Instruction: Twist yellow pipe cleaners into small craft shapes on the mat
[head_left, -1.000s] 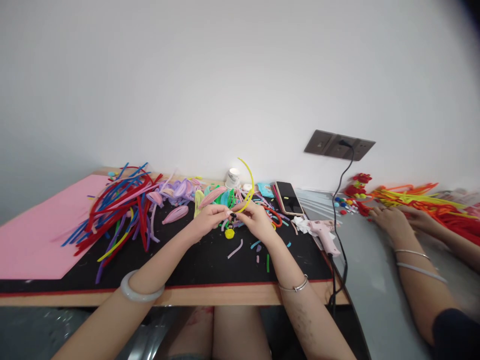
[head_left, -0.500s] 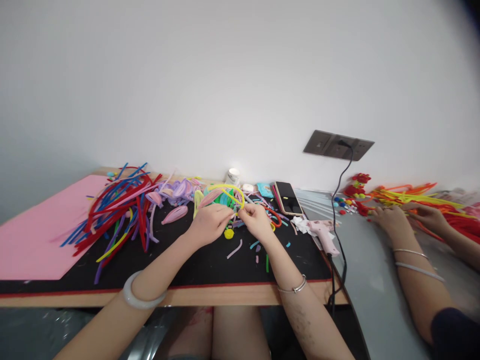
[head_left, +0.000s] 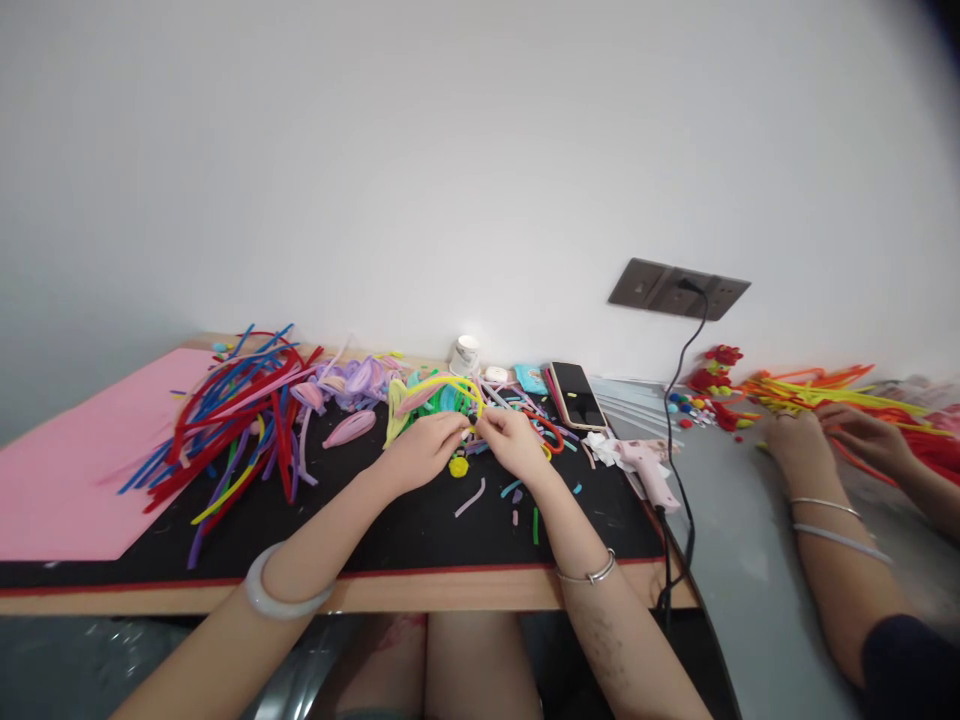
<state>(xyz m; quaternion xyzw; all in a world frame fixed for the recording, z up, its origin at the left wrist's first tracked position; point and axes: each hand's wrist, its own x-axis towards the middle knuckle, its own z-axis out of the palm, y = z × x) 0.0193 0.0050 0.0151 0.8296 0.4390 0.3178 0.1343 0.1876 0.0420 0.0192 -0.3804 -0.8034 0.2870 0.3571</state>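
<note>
My left hand [head_left: 426,448] and my right hand [head_left: 511,438] meet over the black mat [head_left: 435,530], both with fingers pinched. Between them, a yellow pipe cleaner [head_left: 448,381] arches up and bends down to my fingertips. A pink pipe-cleaner loop [head_left: 415,400] sticks out above my left hand, apparently part of the same piece. Small white and dark bits show at the fingertips, too small to name. Just below the pinch lies a yellow pom-pom-like ball [head_left: 458,467]. Green pipe cleaners [head_left: 442,396] lie behind the hands, partly hidden.
Red and blue pipe cleaners [head_left: 225,410] overlap pink sheets [head_left: 82,460] on the left. Cut scraps [head_left: 470,497] dot the mat. To the right are a phone [head_left: 577,396], a pink glue gun [head_left: 649,478] and its cord. A co-worker's hands [head_left: 802,445] work at the neighbouring table.
The yellow arch and pink loop have tipped lower and shifted slightly left. My hands stay close together in nearly the same place. The co-worker's near hand has moved slightly right.
</note>
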